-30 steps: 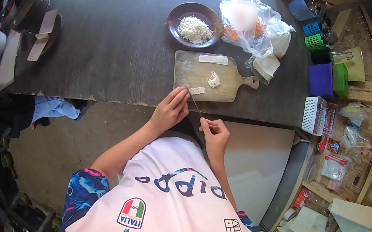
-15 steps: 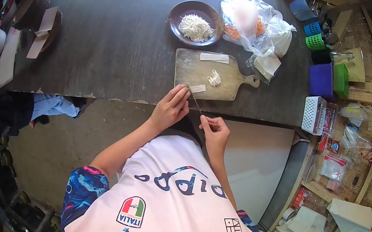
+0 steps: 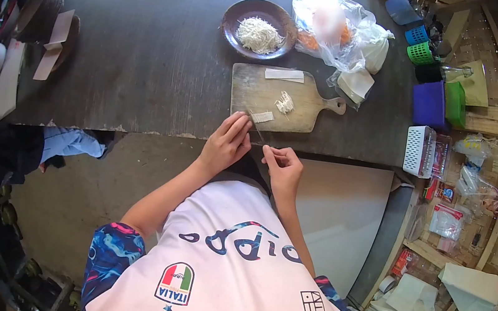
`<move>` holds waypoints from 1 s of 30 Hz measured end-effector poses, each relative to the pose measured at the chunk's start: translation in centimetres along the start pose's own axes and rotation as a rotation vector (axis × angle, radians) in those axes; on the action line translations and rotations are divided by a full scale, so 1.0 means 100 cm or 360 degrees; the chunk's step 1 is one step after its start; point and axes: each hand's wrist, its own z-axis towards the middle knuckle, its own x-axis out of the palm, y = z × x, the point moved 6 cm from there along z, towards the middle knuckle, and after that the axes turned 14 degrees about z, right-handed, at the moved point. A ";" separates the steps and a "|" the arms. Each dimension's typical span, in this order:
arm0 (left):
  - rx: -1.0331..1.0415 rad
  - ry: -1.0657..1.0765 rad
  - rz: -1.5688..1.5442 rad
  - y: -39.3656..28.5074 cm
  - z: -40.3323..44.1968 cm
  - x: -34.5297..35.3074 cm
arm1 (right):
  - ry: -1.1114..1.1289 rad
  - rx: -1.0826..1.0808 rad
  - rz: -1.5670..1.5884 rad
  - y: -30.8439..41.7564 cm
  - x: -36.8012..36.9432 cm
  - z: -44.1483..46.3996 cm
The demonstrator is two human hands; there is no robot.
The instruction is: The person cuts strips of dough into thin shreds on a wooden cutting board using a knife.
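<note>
"Board (image 3: pixel 250 87) placement?"
"Flat near the edge of the table (image 3: pixel 146 73); likely the heaviest item at hand, stiff. My left hand (image 3: pixel 220 147) curls its fingers at the near left corner; what they clasp, I cannot tell."
"Short white strip (image 3: pixel 262 117)?"
"On the board, beside those fingertips. Looks light, probably soft, tears easily; press its end flat."
"Slender tool (image 3: pixel 258 131)?"
"My right hand (image 3: pixel 286 168) pinches its near end. Judged light, stiff; best held there, fingertips only."

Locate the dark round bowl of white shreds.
In the head view, the bowl sits beyond the wooden cutting board, left of the clear plastic bag.
</note>
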 end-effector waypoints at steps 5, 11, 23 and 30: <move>0.0015 0.0003 0.0035 0.000 0.002 -0.002 | -0.0010 -0.0011 -0.0094 0.010 -0.009 -0.012; -0.0020 0.0006 0.0005 0.000 0.000 0.000 | 0.0045 0.0023 0.0013 0.000 0.001 0.003; -0.0028 -0.0007 -0.0004 0.001 -0.001 -0.001 | 0.0024 0.0021 0.0022 0.002 0.000 0.002; 0.0011 0.0005 0.0027 0.000 0.001 -0.003 | -0.0009 0.0003 -0.0037 0.003 -0.008 -0.009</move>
